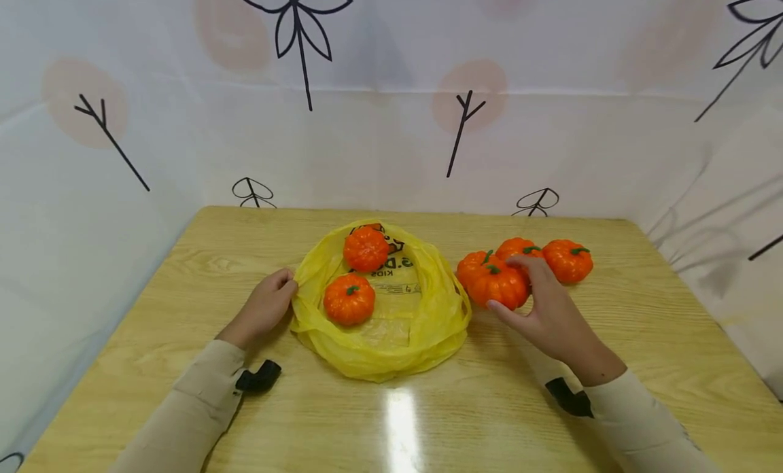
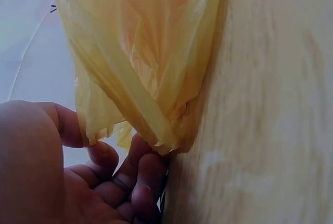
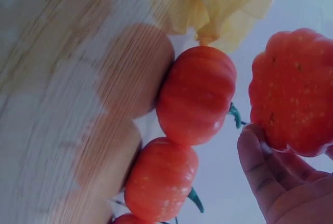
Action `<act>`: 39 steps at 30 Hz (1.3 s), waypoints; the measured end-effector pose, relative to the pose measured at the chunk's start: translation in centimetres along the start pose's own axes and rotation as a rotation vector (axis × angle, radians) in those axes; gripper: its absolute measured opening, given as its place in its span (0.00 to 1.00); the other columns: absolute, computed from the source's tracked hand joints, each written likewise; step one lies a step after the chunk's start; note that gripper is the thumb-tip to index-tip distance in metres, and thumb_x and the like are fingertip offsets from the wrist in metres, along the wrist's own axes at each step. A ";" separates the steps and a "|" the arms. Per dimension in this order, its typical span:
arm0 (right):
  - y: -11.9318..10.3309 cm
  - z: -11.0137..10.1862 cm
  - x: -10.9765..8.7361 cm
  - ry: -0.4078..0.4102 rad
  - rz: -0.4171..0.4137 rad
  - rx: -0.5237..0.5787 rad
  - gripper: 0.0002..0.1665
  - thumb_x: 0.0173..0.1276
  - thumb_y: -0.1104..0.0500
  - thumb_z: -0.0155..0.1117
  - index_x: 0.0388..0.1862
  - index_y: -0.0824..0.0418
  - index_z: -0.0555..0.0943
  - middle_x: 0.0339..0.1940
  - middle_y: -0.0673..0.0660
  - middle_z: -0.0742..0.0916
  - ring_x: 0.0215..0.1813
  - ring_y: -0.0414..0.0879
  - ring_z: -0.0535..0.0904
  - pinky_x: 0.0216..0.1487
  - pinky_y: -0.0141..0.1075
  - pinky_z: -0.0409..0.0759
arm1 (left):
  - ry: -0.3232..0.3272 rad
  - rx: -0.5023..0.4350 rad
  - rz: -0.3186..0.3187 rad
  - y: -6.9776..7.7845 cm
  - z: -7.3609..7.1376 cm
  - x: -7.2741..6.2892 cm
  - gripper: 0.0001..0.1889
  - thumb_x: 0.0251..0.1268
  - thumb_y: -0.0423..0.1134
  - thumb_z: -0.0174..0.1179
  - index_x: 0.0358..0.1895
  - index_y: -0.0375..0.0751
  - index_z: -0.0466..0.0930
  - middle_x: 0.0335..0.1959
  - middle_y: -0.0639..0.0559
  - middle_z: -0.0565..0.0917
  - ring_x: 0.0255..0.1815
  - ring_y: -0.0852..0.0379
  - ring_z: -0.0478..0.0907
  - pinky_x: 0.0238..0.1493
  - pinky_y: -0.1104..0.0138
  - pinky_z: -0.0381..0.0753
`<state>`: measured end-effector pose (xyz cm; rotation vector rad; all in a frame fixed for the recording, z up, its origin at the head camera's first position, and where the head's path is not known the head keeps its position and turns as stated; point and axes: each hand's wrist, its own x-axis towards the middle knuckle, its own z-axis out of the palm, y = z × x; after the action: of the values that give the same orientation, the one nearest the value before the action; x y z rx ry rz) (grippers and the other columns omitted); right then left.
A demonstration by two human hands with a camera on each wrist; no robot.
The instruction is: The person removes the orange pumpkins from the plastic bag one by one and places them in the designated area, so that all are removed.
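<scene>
A yellow plastic bag [image 1: 379, 364] lies wide-mouthed on the table, with two small orange pumpkins inside, one pumpkin [image 1: 366, 249] behind the other pumpkin [image 1: 349, 300]. My left hand [image 1: 264, 308] pinches the bag's left rim; in the left wrist view the thumb and fingers meet on the thin yellow plastic [image 2: 151, 37]. To the right of the bag, my right hand [image 1: 550, 317] grips an orange pumpkin [image 1: 500, 289] with a green stem. The right wrist view shows this held pumpkin [image 3: 294, 94] raised off the table, thumb and fingers at its side.
Behind the held one, three more pumpkins stand on the table: one pumpkin [image 1: 471, 266] beside the bag, a middle pumpkin [image 1: 514, 247] and a far-right pumpkin [image 1: 565, 264]. The wooden table [image 1: 183, 269] meets a patterned white cloth [image 1: 379, 147] at its back edge.
</scene>
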<state>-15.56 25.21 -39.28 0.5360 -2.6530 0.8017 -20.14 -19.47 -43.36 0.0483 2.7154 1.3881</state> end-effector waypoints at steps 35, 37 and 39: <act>1.5 0.4 0.2 -0.140 0.092 -0.112 0.47 0.64 0.43 0.70 0.76 0.57 0.61 0.65 0.67 0.72 0.52 0.61 0.79 0.51 0.60 0.80 | 0.004 0.039 0.010 0.3 0.0 -0.2 0.11 0.75 0.40 0.43 0.34 0.39 0.69 0.26 0.49 0.67 0.29 0.52 0.67 0.34 0.65 0.67; 1.6 0.4 0.3 -0.147 0.105 -0.116 0.48 0.64 0.44 0.71 0.76 0.57 0.61 0.65 0.68 0.72 0.50 0.60 0.79 0.50 0.59 0.81 | 0.008 0.046 0.018 0.4 0.0 -0.2 0.11 0.75 0.39 0.43 0.34 0.39 0.70 0.26 0.49 0.67 0.29 0.52 0.67 0.34 0.65 0.67; 1.6 0.4 0.3 -0.155 0.115 -0.122 0.48 0.64 0.44 0.71 0.77 0.58 0.61 0.66 0.68 0.71 0.50 0.61 0.79 0.50 0.59 0.80 | 0.007 0.046 0.022 0.4 0.0 -0.2 0.11 0.75 0.39 0.43 0.34 0.38 0.70 0.26 0.49 0.68 0.29 0.52 0.67 0.34 0.65 0.67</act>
<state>-16.66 26.15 -40.22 0.4341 -2.8752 0.6479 -19.96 -19.29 -43.02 0.0760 2.7606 1.3343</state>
